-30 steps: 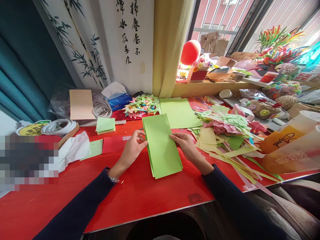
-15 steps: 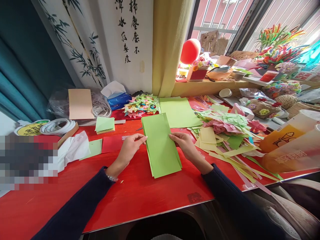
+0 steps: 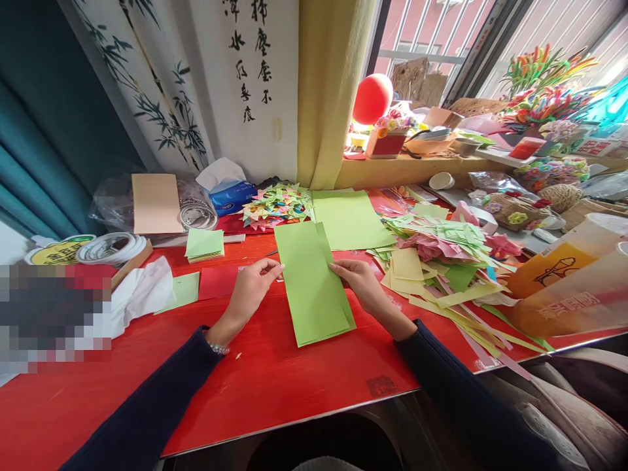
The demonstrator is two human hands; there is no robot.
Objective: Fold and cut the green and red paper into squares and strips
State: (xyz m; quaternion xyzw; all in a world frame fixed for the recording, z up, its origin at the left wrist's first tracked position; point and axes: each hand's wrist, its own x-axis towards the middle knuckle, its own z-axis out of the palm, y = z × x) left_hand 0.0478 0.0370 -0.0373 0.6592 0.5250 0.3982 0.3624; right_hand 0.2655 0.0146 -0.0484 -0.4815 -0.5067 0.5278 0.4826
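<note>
Between my two hands is a green sheet of paper with two layers, long and upright over the red table. My left hand pinches its left edge between thumb and fingertips. On the opposite edge my right hand grips the paper the same way. The layers do not line up exactly; an edge runs down near the right side. Behind it lies a larger green sheet. A red paper piece is just left of my left hand.
Loose paper strips and scraps pile up on the right, near tall orange cups. Folded paper pieces, a tissue pack, small green squares and tape rolls line the back and left.
The green paper's layers have shifted: the left edge sits slightly further left, and a layer edge now shows on the right side. Both hands keep their pinch almost in place.
</note>
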